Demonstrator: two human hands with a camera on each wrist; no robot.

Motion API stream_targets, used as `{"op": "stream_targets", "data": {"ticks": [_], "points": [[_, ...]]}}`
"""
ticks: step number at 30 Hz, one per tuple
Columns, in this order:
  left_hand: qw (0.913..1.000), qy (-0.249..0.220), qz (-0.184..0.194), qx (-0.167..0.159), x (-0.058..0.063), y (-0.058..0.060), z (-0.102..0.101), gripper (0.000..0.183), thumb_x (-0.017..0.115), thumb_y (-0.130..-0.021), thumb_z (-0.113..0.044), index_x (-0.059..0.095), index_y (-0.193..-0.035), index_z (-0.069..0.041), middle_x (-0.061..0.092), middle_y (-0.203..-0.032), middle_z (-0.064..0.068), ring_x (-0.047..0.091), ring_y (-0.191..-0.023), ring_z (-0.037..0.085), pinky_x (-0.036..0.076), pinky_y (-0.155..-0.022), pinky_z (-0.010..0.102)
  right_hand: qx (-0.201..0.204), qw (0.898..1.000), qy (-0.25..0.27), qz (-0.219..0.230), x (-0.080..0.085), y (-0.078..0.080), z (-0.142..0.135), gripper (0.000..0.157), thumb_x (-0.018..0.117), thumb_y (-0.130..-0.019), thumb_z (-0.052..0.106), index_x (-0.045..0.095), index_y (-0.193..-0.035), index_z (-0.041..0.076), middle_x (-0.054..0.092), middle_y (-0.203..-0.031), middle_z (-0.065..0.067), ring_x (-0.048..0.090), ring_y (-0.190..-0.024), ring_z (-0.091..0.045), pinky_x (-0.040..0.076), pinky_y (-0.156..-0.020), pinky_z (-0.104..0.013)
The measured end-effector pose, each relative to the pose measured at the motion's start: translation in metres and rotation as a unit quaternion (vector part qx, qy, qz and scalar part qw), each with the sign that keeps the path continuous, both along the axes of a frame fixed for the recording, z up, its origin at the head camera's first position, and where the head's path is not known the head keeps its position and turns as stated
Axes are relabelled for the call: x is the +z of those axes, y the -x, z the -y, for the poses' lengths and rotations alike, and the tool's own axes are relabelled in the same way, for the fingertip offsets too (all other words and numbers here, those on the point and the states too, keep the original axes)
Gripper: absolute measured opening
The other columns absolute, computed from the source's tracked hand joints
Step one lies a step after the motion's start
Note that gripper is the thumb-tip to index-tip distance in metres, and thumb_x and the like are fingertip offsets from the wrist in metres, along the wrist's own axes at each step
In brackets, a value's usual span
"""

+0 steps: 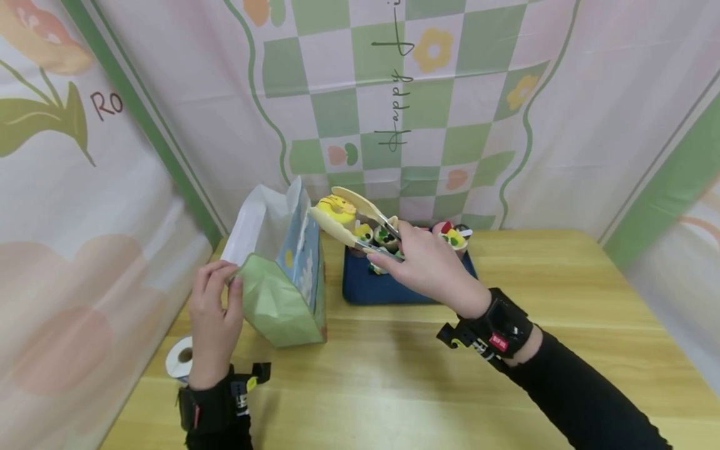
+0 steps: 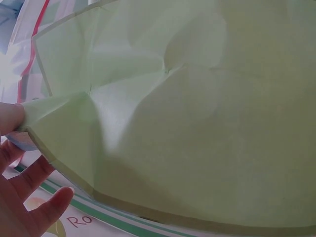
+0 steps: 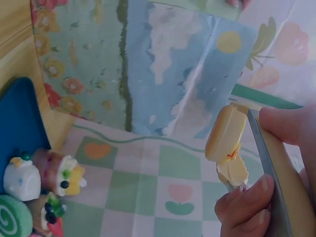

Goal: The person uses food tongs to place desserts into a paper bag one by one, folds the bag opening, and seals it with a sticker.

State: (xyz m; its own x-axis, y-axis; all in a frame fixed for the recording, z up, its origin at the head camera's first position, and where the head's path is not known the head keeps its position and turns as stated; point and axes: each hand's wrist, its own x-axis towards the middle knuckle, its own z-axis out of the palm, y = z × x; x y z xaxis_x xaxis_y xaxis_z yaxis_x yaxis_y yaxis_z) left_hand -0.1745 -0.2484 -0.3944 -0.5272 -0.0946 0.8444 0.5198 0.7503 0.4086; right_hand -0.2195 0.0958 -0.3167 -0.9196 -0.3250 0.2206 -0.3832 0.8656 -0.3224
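My left hand (image 1: 216, 319) pinches the near left rim of an upright, open paper bag (image 1: 281, 306). In the left wrist view the bag's pale green side (image 2: 197, 148) fills most of the picture, its edge caught at the thumb. With my right hand (image 1: 433, 265) I grip a pair of tongs (image 1: 360, 201) that have cream tips and metal arms. Between those tips sits a yellow-iced toy donut (image 1: 335, 207), just right of the bag's mouth and above the tray. The right wrist view shows the donut (image 3: 224, 133) side-on, before the bag's blue face.
Behind the tongs, a dark blue tray (image 1: 388, 295) holds several toy cakes, among them a fruit-topped cup (image 1: 454, 239) and a green swirl roll (image 3: 12, 217). A white roll (image 1: 179, 357) stands by my left wrist. Printed cloth (image 1: 495, 37) hangs behind the wooden table (image 1: 551, 275).
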Motion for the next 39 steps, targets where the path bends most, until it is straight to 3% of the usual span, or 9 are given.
{"op": "stream_targets", "data": {"ticks": [4, 6, 11, 18, 24, 34, 39], "points": [[1.0, 0.001, 0.008, 0.001, 0.001, -0.001, 0.0, 0.016, 0.063, -0.09, 0.002, 0.065, -0.106, 0.004, 0.059, -0.112, 0.022, 0.057, -0.099, 0.031, 0.037, -0.091, 0.011, 0.007, 1.0, 0.001, -0.009, 0.007, 0.0, 0.003, 0.074, 0.049, -0.088, 0.071, 0.052, -0.122, 0.005, 0.056, -0.072, -0.002, 0.052, -0.059, -0.018, 0.041, -0.057, -0.032], [1.0, 0.001, 0.01, 0.001, 0.002, -0.002, 0.0, 0.016, 0.062, -0.091, 0.001, 0.065, -0.106, 0.004, 0.059, -0.112, 0.022, 0.057, -0.097, 0.029, 0.037, -0.09, 0.012, 0.014, 1.0, 0.007, -0.008, 0.01, -0.001, 0.005, 0.07, 0.05, -0.088, 0.071, 0.053, -0.117, 0.007, 0.055, -0.072, -0.002, 0.052, -0.057, -0.017, 0.039, -0.05, -0.029], [1.0, -0.001, 0.003, 0.007, 0.001, -0.006, -0.003, 0.015, 0.063, -0.09, 0.003, 0.065, -0.105, 0.005, 0.06, -0.111, 0.022, 0.056, -0.092, 0.026, 0.039, -0.087, 0.015, 0.038, 0.999, 0.028, -0.005, 0.016, 0.0, 0.008, 0.061, 0.052, -0.087, 0.071, 0.052, -0.107, 0.014, 0.054, -0.069, 0.0, 0.051, -0.053, -0.015, 0.039, -0.048, -0.028], [0.9999, -0.004, -0.011, 0.006, 0.0, -0.005, -0.003, 0.014, 0.063, -0.089, 0.006, 0.065, -0.103, 0.006, 0.059, -0.109, 0.024, 0.056, -0.094, 0.03, 0.037, -0.09, 0.01, 0.057, 0.998, 0.031, 0.027, 0.031, -0.001, 0.022, 0.078, 0.047, -0.088, 0.072, 0.047, -0.132, 0.007, 0.062, -0.071, 0.003, 0.058, -0.053, -0.011, 0.046, -0.048, -0.029], [0.9999, -0.011, -0.012, 0.006, -0.001, -0.003, -0.003, 0.01, 0.06, -0.092, 0.002, 0.064, -0.101, 0.006, 0.058, -0.109, 0.022, 0.056, -0.096, 0.029, 0.039, -0.092, 0.01, 0.07, 0.997, 0.011, 0.01, 0.041, -0.003, 0.04, 0.082, 0.048, -0.09, 0.07, 0.042, -0.142, 0.006, 0.059, -0.076, 0.0, 0.06, -0.063, -0.015, 0.047, -0.051, -0.029], [0.998, -0.058, -0.024, -0.006, -0.001, 0.001, -0.005, 0.008, 0.06, -0.088, 0.012, 0.064, -0.094, 0.009, 0.057, -0.106, 0.024, 0.055, -0.101, 0.028, 0.038, -0.095, 0.011, 0.104, 0.994, 0.028, 0.014, 0.042, -0.004, 0.067, 0.063, 0.052, -0.087, 0.07, 0.051, -0.113, 0.013, 0.058, -0.078, -0.002, 0.06, -0.065, -0.015, 0.047, -0.054, -0.028], [0.9964, -0.08, -0.019, -0.019, 0.001, 0.0, -0.006, 0.007, 0.059, -0.086, 0.016, 0.061, -0.09, 0.011, 0.055, -0.106, 0.027, 0.051, -0.108, 0.008, 0.037, -0.097, 0.013, 0.105, 0.994, 0.018, 0.022, 0.038, -0.001, 0.073, 0.06, 0.053, -0.087, 0.069, 0.052, -0.109, 0.013, 0.059, -0.081, -0.001, 0.061, -0.066, -0.015, 0.048, -0.055, -0.028]]}}
